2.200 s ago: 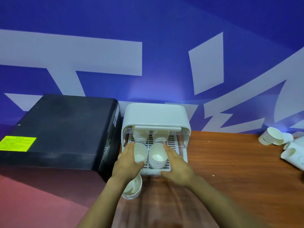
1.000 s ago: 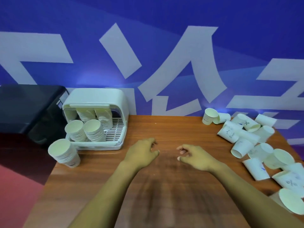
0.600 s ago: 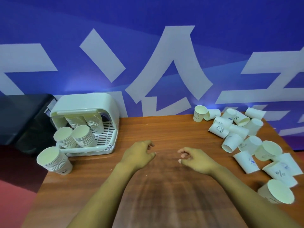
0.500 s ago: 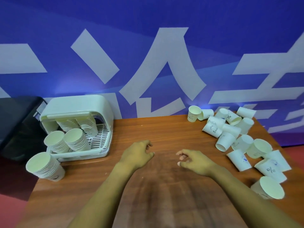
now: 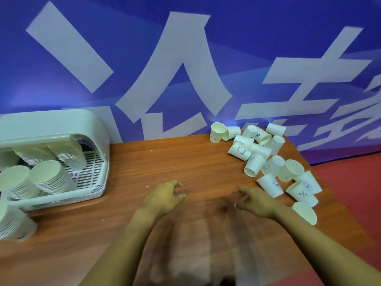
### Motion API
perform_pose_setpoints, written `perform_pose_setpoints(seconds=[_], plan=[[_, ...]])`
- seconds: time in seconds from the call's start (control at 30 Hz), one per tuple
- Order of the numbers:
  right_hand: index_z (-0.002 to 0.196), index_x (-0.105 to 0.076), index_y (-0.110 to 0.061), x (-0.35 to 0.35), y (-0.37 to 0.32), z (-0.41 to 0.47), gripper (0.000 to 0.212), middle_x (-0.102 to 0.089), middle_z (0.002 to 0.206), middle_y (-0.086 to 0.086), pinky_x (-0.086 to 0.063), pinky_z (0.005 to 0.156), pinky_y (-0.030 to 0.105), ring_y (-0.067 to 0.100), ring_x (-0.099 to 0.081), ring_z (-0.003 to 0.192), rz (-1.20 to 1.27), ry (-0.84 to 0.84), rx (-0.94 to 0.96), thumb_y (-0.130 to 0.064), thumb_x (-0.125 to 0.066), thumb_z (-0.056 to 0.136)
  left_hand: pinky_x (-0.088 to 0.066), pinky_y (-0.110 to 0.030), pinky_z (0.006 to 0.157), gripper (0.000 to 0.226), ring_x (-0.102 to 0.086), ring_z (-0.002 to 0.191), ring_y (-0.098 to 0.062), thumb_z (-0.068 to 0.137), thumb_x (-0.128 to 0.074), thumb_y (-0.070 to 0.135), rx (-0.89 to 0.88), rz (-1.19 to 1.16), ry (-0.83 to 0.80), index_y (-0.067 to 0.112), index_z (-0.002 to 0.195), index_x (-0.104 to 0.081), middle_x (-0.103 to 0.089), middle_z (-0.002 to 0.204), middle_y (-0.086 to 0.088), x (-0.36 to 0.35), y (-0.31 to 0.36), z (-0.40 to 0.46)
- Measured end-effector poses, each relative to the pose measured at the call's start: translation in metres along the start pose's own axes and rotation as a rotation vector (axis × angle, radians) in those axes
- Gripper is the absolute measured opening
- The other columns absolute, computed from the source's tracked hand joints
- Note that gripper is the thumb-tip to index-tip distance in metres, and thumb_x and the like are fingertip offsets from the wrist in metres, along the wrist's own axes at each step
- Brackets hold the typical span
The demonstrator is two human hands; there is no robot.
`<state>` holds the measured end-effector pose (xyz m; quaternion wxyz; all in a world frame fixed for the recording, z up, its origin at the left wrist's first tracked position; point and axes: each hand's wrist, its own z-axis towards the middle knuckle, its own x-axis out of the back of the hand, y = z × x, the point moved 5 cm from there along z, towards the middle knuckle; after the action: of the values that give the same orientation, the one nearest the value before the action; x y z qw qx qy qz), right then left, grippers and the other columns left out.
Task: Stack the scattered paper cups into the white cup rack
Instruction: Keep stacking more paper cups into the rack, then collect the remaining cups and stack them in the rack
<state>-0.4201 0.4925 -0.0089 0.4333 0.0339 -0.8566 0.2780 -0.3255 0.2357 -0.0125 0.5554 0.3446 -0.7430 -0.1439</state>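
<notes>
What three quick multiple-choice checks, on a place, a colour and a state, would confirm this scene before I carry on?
1. Where does the pile of loose paper cups lie?
A. at the table's right end
B. inside the rack
C. on the floor

2. What colour is the wall behind the table?
A. green
B. blue with white shapes
C. plain grey

3. What are the left hand and right hand holding?
A. one cup each
B. a stack between them
C. nothing

Key: 1 A, the cups lie scattered far right, away from the white cup rack. 2 B, large white strokes cross a blue ground. 3 C, both hands hover with loosely curled fingers and no cup in them.
</notes>
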Motion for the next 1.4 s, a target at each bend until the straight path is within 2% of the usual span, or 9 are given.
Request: perform_pose_setpoints(seconds=[0.1,0.2,0.3,0.47,0.63,0.77,1.0,1.13,1.4], plan=[[0.12,-0.057,-0.023,0.011,0.009,0.01,0.04,-0.062,0.113,-0.001,-0.05,0.089,0.029,0.012,-0.063,0.094,0.028,0.002,0.001,-0.027,-0.071,0.082,-0.045,-0.034,0.098,0.037,-0.06,0.109,-0.021,0.087,-0.063,0.034,0.058,-0.01,0.063,0.022,0.122,-0.059,-0.063,0.119,-0.003,0.007,-0.001,0.004],[0.125,-0.054,-0.023,0.019,0.022,0.014,0.046,-0.058,0.119,0.0,-0.048,0.091,0.028,0.014,-0.06,0.101,0.021,-0.02,0.032,-0.028,-0.07,0.082,-0.046,-0.032,0.095,0.037,-0.06,0.108,-0.022,0.087,-0.064,0.033,0.06,0.0,0.079,0.021,0.122,-0.059,-0.064,0.118,-0.005,-0.002,0.014,0.01],[0.126,-0.053,-0.024,0.03,0.052,0.005,0.048,-0.056,0.119,-0.002,-0.046,0.091,0.026,0.013,-0.056,0.105,-0.023,-0.033,0.041,-0.031,-0.071,0.082,-0.046,-0.029,0.092,0.039,-0.06,0.109,-0.023,0.088,-0.063,0.032,0.052,0.007,0.06,0.017,0.124,-0.058,-0.063,0.121,-0.007,-0.027,0.045,0.022],[0.123,-0.053,-0.031,0.059,0.128,-0.012,0.052,-0.056,0.121,-0.005,-0.047,0.091,0.03,0.012,-0.055,0.103,-0.04,-0.013,-0.016,-0.037,-0.074,0.075,-0.039,-0.027,0.101,0.043,-0.05,0.121,-0.022,0.09,-0.061,0.032,-0.005,0.051,-0.045,0.016,0.129,-0.053,-0.053,0.132,-0.008,-0.093,0.124,0.055],[0.133,-0.045,-0.033,0.066,0.182,-0.029,0.074,-0.045,0.129,-0.01,-0.042,0.088,0.028,0.015,-0.048,0.112,-0.261,-0.012,0.119,-0.051,-0.075,0.068,-0.04,-0.034,0.101,0.045,-0.047,0.123,-0.023,0.089,-0.061,0.035,-0.008,0.084,-0.104,0.021,0.13,-0.05,-0.047,0.13,-0.004,-0.162,0.192,0.084],[0.14,-0.033,-0.04,0.054,0.222,-0.034,0.093,-0.03,0.147,-0.012,-0.044,0.095,0.035,0.019,-0.039,0.127,-0.397,-0.062,0.22,-0.054,-0.076,0.059,-0.041,-0.039,0.102,0.049,-0.048,0.122,-0.025,0.088,-0.06,0.036,0.027,0.113,-0.124,0.023,0.133,-0.046,-0.046,0.132,-0.005,-0.196,0.218,0.095],[0.144,-0.031,-0.031,0.062,0.24,-0.017,0.083,-0.035,0.142,-0.008,-0.043,0.097,0.033,0.018,-0.042,0.126,-0.31,-0.068,0.275,-0.034,-0.071,0.072,-0.041,-0.039,0.101,0.048,-0.048,0.12,-0.026,0.081,-0.06,0.035,0.113,0.071,-0.138,0.027,0.128,-0.048,-0.052,0.128,-0.004,-0.21,0.231,0.119],[0.147,-0.025,-0.032,0.07,0.24,0.001,0.084,-0.034,0.144,-0.007,-0.043,0.095,0.031,0.019,-0.041,0.125,-0.327,-0.072,0.259,-0.035,-0.069,0.075,-0.044,-0.041,0.096,0.053,-0.049,0.118,-0.026,0.083,-0.059,0.034,0.17,0.057,-0.085,0.023,0.133,-0.043,-0.05,0.13,-0.009,-0.211,0.24,0.14],[0.147,-0.023,-0.033,0.086,0.245,0.03,0.081,-0.03,0.147,-0.009,-0.041,0.098,0.031,0.017,-0.033,0.132,-0.291,-0.059,0.299,-0.038,-0.064,0.077,-0.043,-0.04,0.096,0.058,-0.053,0.117,-0.029,0.091,-0.042,0.058,0.343,0.139,-0.106,0.019,0.134,-0.038,-0.056,0.129,-0.009,-0.226,0.253,0.184]])
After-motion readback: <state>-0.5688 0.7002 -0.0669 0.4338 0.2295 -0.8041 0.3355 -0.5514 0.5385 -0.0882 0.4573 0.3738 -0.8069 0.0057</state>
